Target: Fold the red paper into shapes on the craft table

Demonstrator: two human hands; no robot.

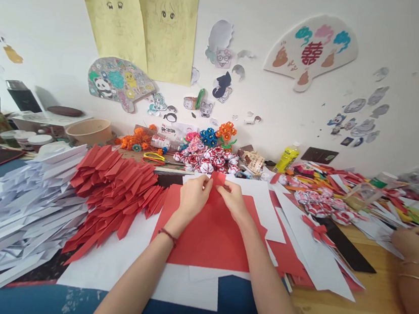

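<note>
Bare forearms (pixel 142 266) foremost, left hand (pixel 194 195) and right hand (pixel 233 198) both pinch a red paper strip (pixel 218 179) at the far edge of a red paper sheet (pixel 212 241); I judge the strip light, crisp, easily creased or torn, best held by its side edges.

there is one held strip (pixel 218 179) (and two fans (pixel 311 55)).

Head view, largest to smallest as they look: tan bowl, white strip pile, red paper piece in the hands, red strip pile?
1. White strip pile
2. Red strip pile
3. Tan bowl
4. Red paper piece, judged by its visible part
</note>
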